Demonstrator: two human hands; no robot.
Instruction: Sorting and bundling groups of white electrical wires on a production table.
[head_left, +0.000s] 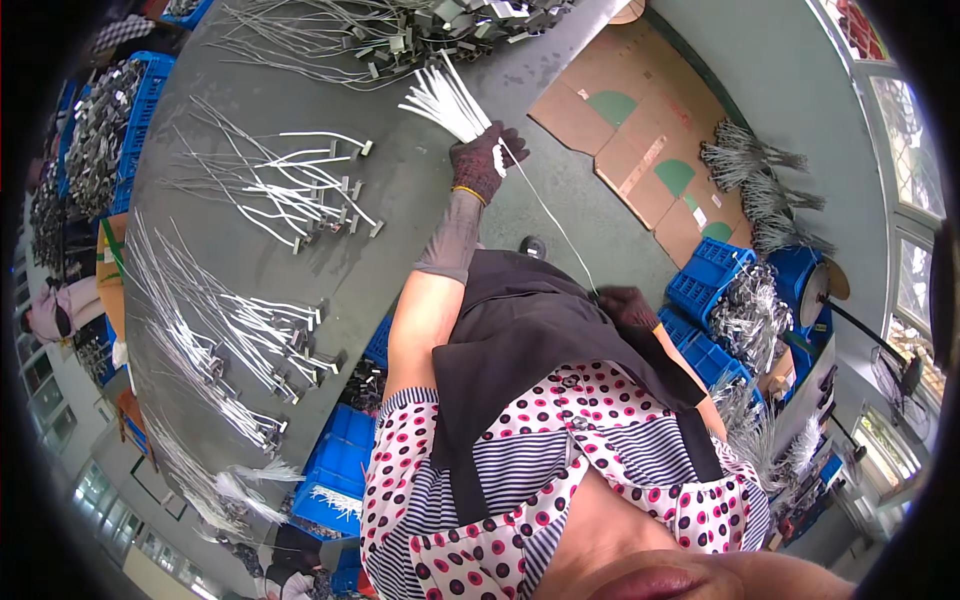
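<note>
A bundle of white tubes [448, 104] fans out from my left hand [482, 160], which is closed round it in a dark knit glove at the table's edge. From that hand a thin pale wire [548, 212] runs taut down to my right hand [628, 306]. This hand, in a dark glove too, is beside my black apron [520, 310] with its fingers closed at the wire's end. On the grey table [385, 165] to the left lie groups of wires with white sleeves and small metal-looking end pieces [300, 205]. Another such group [265, 335] lies nearer to me.
A large heap of wires with dark block ends [440, 35] covers the table's far side. Flattened cardboard [640, 140] lies on the floor at right, with grey wire bundles [765, 185] beside it. Blue crates [708, 275] stand near my right arm; another blue crate [335, 460] sits below the table edge.
</note>
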